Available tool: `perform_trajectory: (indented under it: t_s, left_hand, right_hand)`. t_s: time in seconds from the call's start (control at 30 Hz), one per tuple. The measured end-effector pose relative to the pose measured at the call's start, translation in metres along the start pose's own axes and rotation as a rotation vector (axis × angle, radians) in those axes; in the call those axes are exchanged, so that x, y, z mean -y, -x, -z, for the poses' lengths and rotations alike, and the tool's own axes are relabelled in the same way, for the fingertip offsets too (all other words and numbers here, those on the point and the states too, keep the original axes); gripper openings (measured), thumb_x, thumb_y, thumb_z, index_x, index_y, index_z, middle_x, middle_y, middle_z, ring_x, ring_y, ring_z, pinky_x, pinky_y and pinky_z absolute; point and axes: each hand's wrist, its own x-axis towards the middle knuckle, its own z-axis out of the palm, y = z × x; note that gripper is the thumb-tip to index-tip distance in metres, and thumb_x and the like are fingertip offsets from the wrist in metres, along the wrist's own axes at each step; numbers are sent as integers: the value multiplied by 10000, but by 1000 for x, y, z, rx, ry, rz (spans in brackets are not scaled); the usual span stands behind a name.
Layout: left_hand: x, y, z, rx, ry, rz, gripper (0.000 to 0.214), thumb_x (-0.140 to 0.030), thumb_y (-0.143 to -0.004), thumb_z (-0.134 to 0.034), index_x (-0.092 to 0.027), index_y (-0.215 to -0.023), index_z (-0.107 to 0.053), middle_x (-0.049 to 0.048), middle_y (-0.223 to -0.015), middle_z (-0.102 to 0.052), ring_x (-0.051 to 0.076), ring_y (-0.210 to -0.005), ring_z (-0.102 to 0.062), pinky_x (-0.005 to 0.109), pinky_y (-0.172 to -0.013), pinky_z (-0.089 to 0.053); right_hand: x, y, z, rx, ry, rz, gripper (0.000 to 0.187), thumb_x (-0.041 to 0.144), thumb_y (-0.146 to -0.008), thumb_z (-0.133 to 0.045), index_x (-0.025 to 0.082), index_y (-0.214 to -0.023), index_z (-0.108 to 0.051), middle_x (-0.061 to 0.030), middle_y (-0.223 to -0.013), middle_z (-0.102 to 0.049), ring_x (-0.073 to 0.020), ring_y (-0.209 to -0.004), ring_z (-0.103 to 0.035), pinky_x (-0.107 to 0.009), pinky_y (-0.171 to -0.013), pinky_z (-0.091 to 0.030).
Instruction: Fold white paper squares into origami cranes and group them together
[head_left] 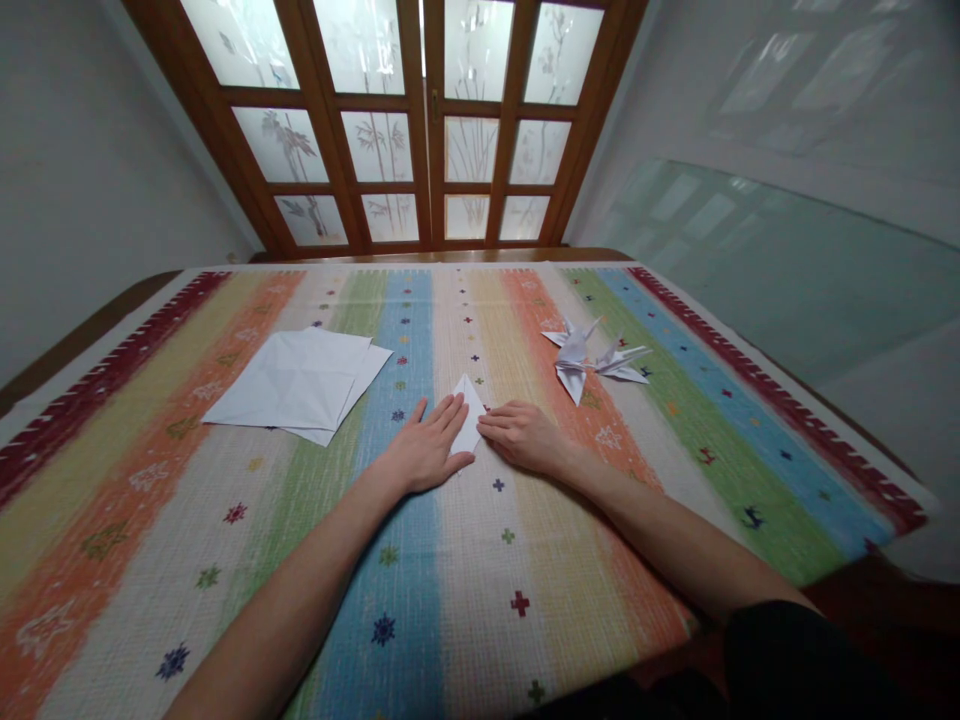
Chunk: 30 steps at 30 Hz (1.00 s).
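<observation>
A small piece of white folded paper (468,420), shaped like a narrow kite with its point facing away from me, lies on the tablecloth. My left hand (429,447) rests flat over its left side, fingers stretched out and thumb apart near the lower corner. At the right edge of the paper, my right hand (525,437) has its fingers pressed together, the tips touching the edge. Part of the paper is hidden beneath the left fingers.
Several white paper sheets (289,380) lie loosely stacked to the left. Two folded paper cranes (572,362) sit close together on the right. The striped tablecloth (480,560) covers the table. Wooden doors with patterned glass panes (420,150) stand beyond it, with walls on either side.
</observation>
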Motion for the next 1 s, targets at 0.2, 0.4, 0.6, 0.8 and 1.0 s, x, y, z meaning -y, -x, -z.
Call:
perform_trajectory:
  t_s: [0.2,0.4,0.6,0.8,1.0]
  left_hand:
    - [2,3,4,6,26,5,941,-731,-822,-415,-85,-1491,-270,228,-1544,-286,316,-1453,-241,505,-1169,-102]
    - [1,3,8,27,51,1,948,-699,-813,-467,-75,-1492,-247,239,-1544,-280,326,-1459,-216,522,-1166,-87]
    - [3,6,10,-43,152,-26,928,-628,-796,-556,-135,-1502,-212,223,-1541,-302,328,-1441,-265,543,-1157,-132]
    - [6,4,10,-259,295,-40,828,-583,-720,-687,-163,-1385,-427,207,-1472,-425,345,-1363,-390,559,-1117,-250]
    - [9,0,9,-578,473,39,135,-290,-854,-588,-208,-840,-694,77,-942,-716,220,-939,-639,422,-910,-465]
  right_hand:
    - [-6,2,7,23,-5,11,228,140,-870,-499,191,-824,-717,-72,-839,-748,-177,-796,-675,-309,-760,-422]
    - [-14,6,6,-99,-28,-19,246,153,-828,-530,166,-1010,-695,-104,-950,-730,-215,-854,-651,-350,-788,-457]
    - [-14,3,-5,-240,-185,-166,258,137,-855,-520,178,-1055,-676,-104,-997,-696,-217,-918,-616,-369,-812,-497]
    - [-9,-4,-1,-344,-162,-159,153,189,-881,-533,189,-874,-686,-103,-977,-662,-227,-913,-570,-393,-813,-470]
    - [-2,-6,2,-403,-285,-281,93,241,-871,-600,206,-789,-627,-81,-985,-660,-230,-950,-569,-407,-854,-446]
